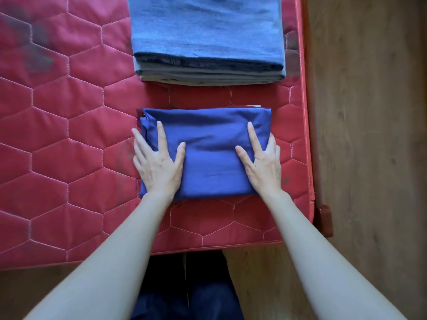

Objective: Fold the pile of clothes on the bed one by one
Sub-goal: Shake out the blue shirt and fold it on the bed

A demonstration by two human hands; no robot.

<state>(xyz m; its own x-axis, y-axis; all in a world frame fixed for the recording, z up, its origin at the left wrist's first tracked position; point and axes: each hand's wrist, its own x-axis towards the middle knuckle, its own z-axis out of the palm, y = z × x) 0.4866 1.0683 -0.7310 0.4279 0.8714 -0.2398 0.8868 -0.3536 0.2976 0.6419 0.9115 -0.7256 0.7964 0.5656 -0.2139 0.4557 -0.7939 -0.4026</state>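
Blue folded garment [208, 155] lies on the red mattress [69, 135], left hand [159, 162] and right hand [263, 162] pressing it with spread fingers.

red quilted mattress [69, 158] with hexagon stitching, seen from above. folded dark blue garment [208, 153] lies near right edge of mattress. left hand [159, 162] rests flat on garment's left end, fingers straight and spread, outer fingers over the edge. right hand [261, 160] flat on right end, same way. beyond garment, apart from it, stack of folded clothes [208, 49], light blue on top, grey beneath. wooden floor [369, 135] at right.
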